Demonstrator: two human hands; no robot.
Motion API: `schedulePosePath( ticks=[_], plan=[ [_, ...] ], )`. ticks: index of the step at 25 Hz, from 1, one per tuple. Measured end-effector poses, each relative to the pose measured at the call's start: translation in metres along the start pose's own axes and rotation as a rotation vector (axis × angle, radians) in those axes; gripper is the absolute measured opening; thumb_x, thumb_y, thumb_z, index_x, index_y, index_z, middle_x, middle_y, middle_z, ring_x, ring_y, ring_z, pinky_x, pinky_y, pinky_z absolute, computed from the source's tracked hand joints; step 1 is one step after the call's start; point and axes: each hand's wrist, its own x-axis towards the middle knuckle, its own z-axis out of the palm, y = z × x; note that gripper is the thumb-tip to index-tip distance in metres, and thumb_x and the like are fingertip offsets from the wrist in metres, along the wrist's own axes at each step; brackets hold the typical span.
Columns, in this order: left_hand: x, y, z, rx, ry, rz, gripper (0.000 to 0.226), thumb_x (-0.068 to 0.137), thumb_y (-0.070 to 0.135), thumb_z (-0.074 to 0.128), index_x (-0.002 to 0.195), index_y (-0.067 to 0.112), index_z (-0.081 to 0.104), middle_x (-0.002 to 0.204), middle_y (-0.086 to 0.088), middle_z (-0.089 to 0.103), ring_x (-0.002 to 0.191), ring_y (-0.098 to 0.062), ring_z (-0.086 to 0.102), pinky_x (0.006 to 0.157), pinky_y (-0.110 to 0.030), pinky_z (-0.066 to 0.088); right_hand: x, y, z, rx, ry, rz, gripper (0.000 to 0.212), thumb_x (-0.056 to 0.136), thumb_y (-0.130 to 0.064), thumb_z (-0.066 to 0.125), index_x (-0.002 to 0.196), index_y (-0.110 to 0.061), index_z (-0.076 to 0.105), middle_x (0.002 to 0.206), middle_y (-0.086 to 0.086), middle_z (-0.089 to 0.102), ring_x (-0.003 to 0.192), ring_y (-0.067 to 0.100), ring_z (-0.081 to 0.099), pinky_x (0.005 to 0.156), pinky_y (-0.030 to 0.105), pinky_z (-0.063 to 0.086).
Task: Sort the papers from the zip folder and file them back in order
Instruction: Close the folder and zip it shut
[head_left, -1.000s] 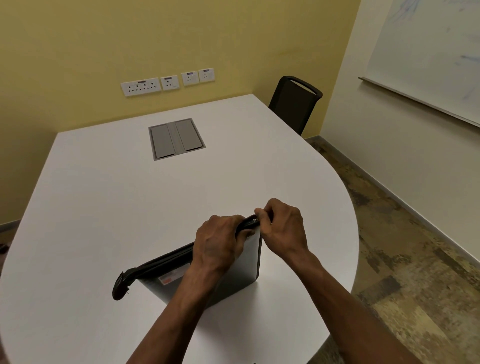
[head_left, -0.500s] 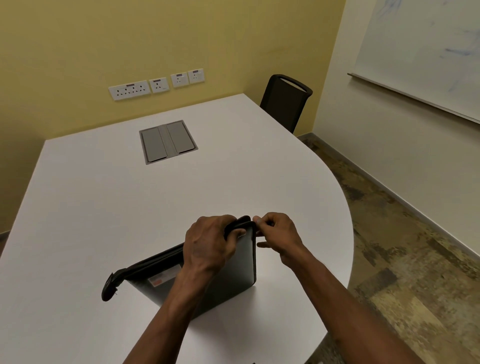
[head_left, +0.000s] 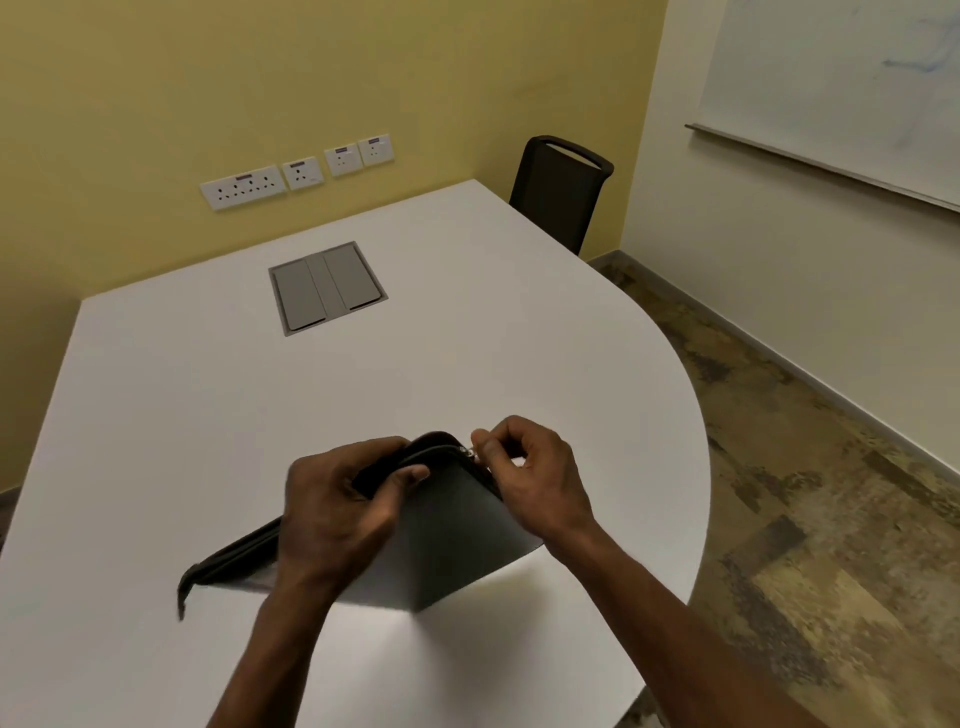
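Zip folder (head_left: 447, 540) stands tilted on its lower edge near the front of the white bench (head_left: 208, 415), its zipped spine uppermost, and you have both hands on that upper corner. Your left hand (head_left: 337, 514) curls over the top edge, thumb on the grey face and fingers wrapped round the dark spine. Your right hand (head_left: 535, 467) is closed narrow, fingertips pinching the small metal zip pull (head_left: 471, 451) right at the corner.

Judging by how the flat face keeps its shape while propped, the cover is fairly stiff, probably board under smooth plastic or leatherette, so it may slip under a loose palm. It looks light to moderate; how many papers are inside cannot be told, since it is closed. Hold it where you do now, across the spine close to the slider, so the tape stays taut as the pull rounds the corner. A dark carry strap (head_left: 189, 582) trails off the far left end and touches the bench.

No brand or writing can be read on the folder; the wall sockets (head_left: 296, 174) carry small labels too blurred to make out.
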Motion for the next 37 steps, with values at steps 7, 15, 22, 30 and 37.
schedulePosePath(
  ticks=[7, 15, 22, 30, 37],
  plan=[
    [-0.009, -0.007, -0.004, -0.24, -0.031, -0.056, 0.033, 0.082, -0.002, 0.075, 0.103, 0.023, 0.074, 0.099, 0.017, 0.073, 0.099, -0.008, 0.069, 0.084, -0.024, 0.056, -0.001, -0.027, 0.003, 0.023, 0.051, -0.146, 0.027, 0.094, -0.039, 0.067, 0.073, -0.023, 0.066, 0.07, -0.011, 0.067, 0.067, 0.009, 0.062, 0.059, 0.017, 0.042],
    [-0.009, -0.003, -0.011, -0.184, -0.123, 0.103, 0.036, 0.083, 0.007, 0.078, 0.117, 0.019, 0.072, 0.115, 0.013, 0.07, 0.108, -0.006, 0.066, 0.09, -0.024, 0.053, -0.006, -0.027, 0.021, 0.016, 0.031, -0.206, 0.026, 0.094, -0.039, 0.066, 0.075, -0.021, 0.066, 0.07, -0.011, 0.066, 0.064, 0.01, 0.061, 0.057, 0.03, 0.049],
    [-0.019, -0.012, -0.011, -0.045, 0.018, 0.163, 0.016, 0.082, 0.014, 0.076, 0.096, 0.019, 0.08, 0.103, 0.011, 0.074, 0.096, 0.002, 0.068, 0.085, -0.022, 0.055, -0.015, -0.023, 0.032, -0.181, 0.119, -0.271, 0.032, 0.092, -0.043, 0.059, 0.071, -0.019, 0.06, 0.065, -0.007, 0.062, 0.064, 0.013, 0.059, 0.062, 0.038, 0.05],
    [-0.022, -0.026, -0.015, -0.107, 0.054, 0.117, 0.01, 0.081, 0.014, 0.075, 0.09, 0.015, 0.081, 0.099, 0.009, 0.075, 0.094, -0.002, 0.07, 0.081, -0.03, 0.058, -0.008, 0.006, 0.019, -0.22, 0.11, -0.143, 0.03, 0.093, -0.037, 0.067, 0.069, -0.02, 0.059, 0.061, -0.01, 0.061, 0.062, 0.011, 0.061, 0.062, 0.034, 0.05],
    [-0.029, -0.044, -0.03, -0.128, 0.058, 0.036, 0.01, 0.08, 0.006, 0.079, 0.085, 0.015, 0.079, 0.096, 0.01, 0.075, 0.092, -0.003, 0.07, 0.08, -0.02, 0.054, 0.004, 0.046, -0.001, -0.285, 0.077, 0.006, 0.03, 0.094, -0.033, 0.067, 0.07, -0.017, 0.06, 0.062, -0.008, 0.061, 0.063, 0.01, 0.06, 0.059, 0.026, 0.043]
  ],
)
